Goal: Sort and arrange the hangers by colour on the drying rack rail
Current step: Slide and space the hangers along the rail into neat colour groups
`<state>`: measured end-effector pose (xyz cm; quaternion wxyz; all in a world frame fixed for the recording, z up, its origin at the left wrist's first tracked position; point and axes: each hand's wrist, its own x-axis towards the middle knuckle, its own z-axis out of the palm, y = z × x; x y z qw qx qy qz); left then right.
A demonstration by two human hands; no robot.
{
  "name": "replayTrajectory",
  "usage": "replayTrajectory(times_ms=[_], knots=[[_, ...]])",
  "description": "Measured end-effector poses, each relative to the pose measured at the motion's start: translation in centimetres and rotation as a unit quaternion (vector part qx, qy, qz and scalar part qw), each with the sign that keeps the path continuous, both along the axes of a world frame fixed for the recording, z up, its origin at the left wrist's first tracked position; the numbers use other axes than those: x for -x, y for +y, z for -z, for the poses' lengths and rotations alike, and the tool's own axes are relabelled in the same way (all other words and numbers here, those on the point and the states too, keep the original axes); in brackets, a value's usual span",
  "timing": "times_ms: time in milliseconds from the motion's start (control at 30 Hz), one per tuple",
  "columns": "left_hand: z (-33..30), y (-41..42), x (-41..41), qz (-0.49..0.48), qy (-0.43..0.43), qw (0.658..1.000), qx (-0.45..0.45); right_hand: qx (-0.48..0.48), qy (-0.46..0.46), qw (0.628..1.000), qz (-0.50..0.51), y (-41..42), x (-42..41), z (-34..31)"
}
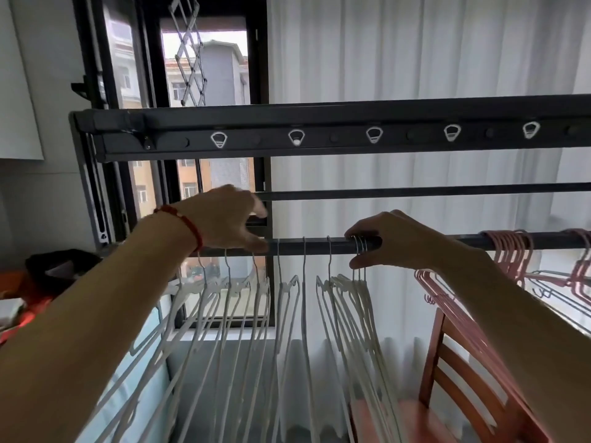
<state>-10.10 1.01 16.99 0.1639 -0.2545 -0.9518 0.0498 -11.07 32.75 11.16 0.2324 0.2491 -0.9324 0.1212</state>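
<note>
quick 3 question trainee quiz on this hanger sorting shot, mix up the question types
1. True or false: the pink hangers hang on the rail to the right of the white hangers.
2. Multiple choice: what does the right hand grip? A) a bunch of white hanger hooks on the rail; B) the wooden chair; C) the curtain.
3. Fill in: the left hand, at the rail's left end, wears a ___ bracelet at the wrist.

Key: 1 true; 2 A; 3 red.
</note>
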Motion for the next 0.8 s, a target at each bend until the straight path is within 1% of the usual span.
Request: replayTrajectory(times_ms=[67,167,267,400,567,800], knots=[[0.3,3.0,-0.5,0.08,0.022,0.996,-0.032,-0.003,-0.001,1.0,0.002,0.0,0.1,0.0],[1.4,7.4,-0.1,0.126,0.008,0.991,-0.052,0.003,-0.004,1.0,0.003,0.2,0.3,-0.1],[2.4,10.1,1.1,0.123,-0.01,0.99,-0.07,-0.011,-0.002,1.0,0.003,0.6,0.2,-0.2],[3.3,11.8,2.2,0.106,-0.006,0.991,-0.08,-0.019,0.013,1.0,-0.007,0.8,0.0,-0.1],[3.3,12.1,2.2,0.101,-0.008,0.992,-0.08,-0.027,0.009,1.0,-0.005,1.2,-0.1,-0.2],[2.9,12.2,2.0,0.093,-0.034,0.99,-0.105,-0.001,0.006,1.0,-0.008,1.6,-0.7,-0.1]])
